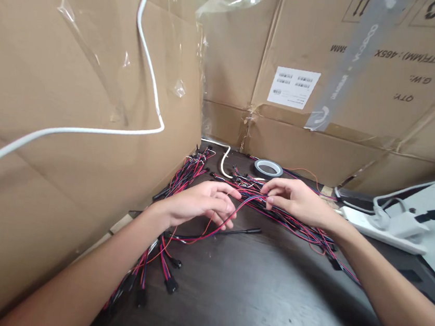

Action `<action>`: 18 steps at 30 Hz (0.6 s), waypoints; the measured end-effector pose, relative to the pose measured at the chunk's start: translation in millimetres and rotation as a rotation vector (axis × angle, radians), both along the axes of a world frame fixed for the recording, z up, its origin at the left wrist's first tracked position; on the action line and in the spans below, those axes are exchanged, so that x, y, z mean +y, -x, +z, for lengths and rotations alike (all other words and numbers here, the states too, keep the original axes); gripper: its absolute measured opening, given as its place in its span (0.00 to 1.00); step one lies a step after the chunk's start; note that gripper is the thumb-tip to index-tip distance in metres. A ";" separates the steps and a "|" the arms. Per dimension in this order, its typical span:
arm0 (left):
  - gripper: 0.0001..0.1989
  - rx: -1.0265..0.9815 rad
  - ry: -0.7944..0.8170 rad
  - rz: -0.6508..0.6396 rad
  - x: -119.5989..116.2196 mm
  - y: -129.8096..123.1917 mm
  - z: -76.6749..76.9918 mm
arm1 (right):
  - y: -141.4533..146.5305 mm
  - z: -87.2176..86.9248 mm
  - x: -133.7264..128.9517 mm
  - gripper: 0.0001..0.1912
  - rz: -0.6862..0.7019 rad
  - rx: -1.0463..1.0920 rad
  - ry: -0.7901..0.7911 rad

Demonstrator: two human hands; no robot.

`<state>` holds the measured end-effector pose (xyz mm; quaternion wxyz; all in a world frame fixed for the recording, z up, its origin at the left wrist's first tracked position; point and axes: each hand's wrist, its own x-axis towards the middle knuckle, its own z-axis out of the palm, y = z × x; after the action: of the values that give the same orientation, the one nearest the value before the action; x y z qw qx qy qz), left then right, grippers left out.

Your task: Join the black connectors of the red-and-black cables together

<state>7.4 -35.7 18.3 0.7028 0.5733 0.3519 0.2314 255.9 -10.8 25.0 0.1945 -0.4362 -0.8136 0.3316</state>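
Head view, nearest to farthest:

- Spread beneath everything: a dark, wood-grained tabletop [248, 302], its surface partly covered by wiring.
- Lying loose near the bottom of the frame: a heap of thin red-and-blue wires [153, 265], ending in small black plastic connectors [171, 285].
- Stretched just beyond that heap: a slim black cable [229, 232], its tapered end pointing right and touching neither hand.
- Left hand [199, 203]: held half open, with relaxed, curled fingers [227, 191] and no firm hold shown; a red-and-blue strand passed just beneath the fingertips.
- Right hand [295, 200]: nearly closed, pinched on strands from a wide tangle of red-and-blue wires [287, 218], the exact grip partly hidden by the fingers.
- Piled against the left cardboard wall: a third bunch of red-and-blue wires [188, 173].
- Placed off to the right: a white power strip [375, 228] carrying a white plug adapter [404, 225].
- Lying flat behind the hands: a roll of grey tape [268, 168], beside a curved white cable [223, 161].
- Standing farthest: brown corrugated cardboard sheets [95, 65], with a white barcode label [293, 88].
- Wiring left in three loose heaps, with no taped or tied bundle visible; tape roll lying apart, untouched.
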 end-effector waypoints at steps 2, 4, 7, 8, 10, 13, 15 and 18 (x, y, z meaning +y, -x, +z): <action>0.20 -0.058 0.003 0.021 -2.1 -2.5 0.6 | -0.2 1.9 -1.3 0.05 0.067 -0.002 0.038; 0.18 -0.054 0.044 0.011 -4.8 -5.6 0.4 | 2.3 3.3 -4.3 0.03 0.141 0.001 0.062; 0.17 0.017 0.125 -0.033 -9.2 -11.6 -2.9 | 11.1 4.9 -12.4 0.02 0.222 0.013 0.083; 0.17 0.035 0.146 -0.045 -10.6 -13.9 -4.8 | 14.6 5.4 -15.5 0.03 0.243 0.017 0.086; 0.18 0.049 0.180 -0.056 -13.3 -18.4 -9.2 | 21.1 6.2 -21.6 0.03 0.277 0.016 0.060; 0.16 0.008 0.238 -0.061 -16.8 -24.3 -15.5 | 27.3 6.4 -27.8 0.03 0.285 -0.068 -0.063; 0.15 -0.029 0.272 -0.064 -18.4 -27.1 -18.3 | 28.8 5.8 -29.7 0.03 0.277 -0.149 -0.141; 0.12 -0.042 0.293 -0.055 -19.5 -29.1 -19.3 | 28.7 4.7 -30.2 0.03 0.300 -0.186 -0.195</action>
<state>36.5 -55.3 -1.0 0.7923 0.4689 0.3513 0.1701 227.2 -41.1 29.7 0.1082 -0.3179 -0.9121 0.2349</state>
